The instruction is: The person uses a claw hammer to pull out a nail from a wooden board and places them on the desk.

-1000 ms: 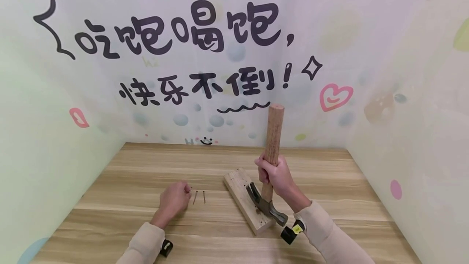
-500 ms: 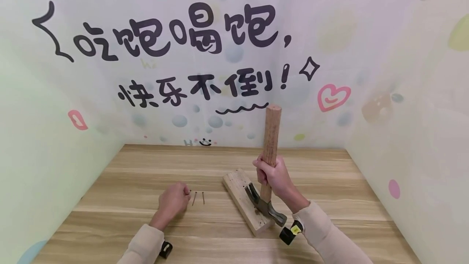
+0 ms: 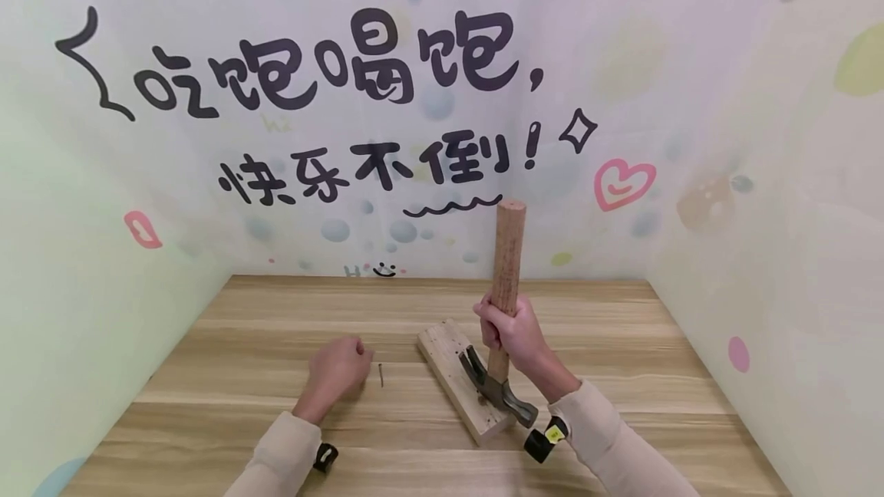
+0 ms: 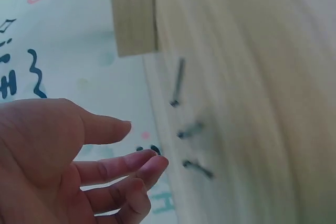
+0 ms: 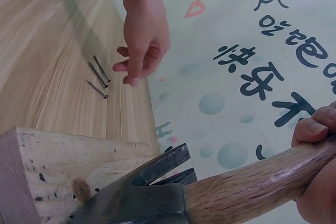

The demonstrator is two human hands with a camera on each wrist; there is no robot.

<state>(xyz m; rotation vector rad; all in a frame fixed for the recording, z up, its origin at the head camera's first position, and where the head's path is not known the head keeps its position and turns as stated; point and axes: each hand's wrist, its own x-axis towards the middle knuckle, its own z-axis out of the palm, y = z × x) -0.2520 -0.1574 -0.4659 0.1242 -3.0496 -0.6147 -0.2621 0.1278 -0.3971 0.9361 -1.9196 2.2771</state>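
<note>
My right hand (image 3: 522,334) grips the wooden handle of a claw hammer (image 3: 507,267). The handle points up, and its dark metal head lies over the near part of a wooden block (image 3: 442,351); I cannot tell whether they touch. In the right wrist view, small dark marks dot the block's face. My left hand (image 3: 340,368) hovers by several nails. Its thumb and fingers are bent loosely and apart, with nothing between them in the left wrist view. Three nails (image 4: 180,80) lie there on the table; the head view shows only one nail (image 3: 380,375), the others hidden behind the hand.
The wood-grain table (image 3: 276,313) meets a back wall (image 3: 331,251) printed with black characters and coloured dots. Pale side walls (image 3: 746,274) close in the left and right. A black wrist camera (image 3: 539,445) sits on the right wrist, low over the table.
My left hand has shifted right over the nails, covering ones that showed before. The right hand, hammer and block keep their places, while the whole head view drifts slightly.
</note>
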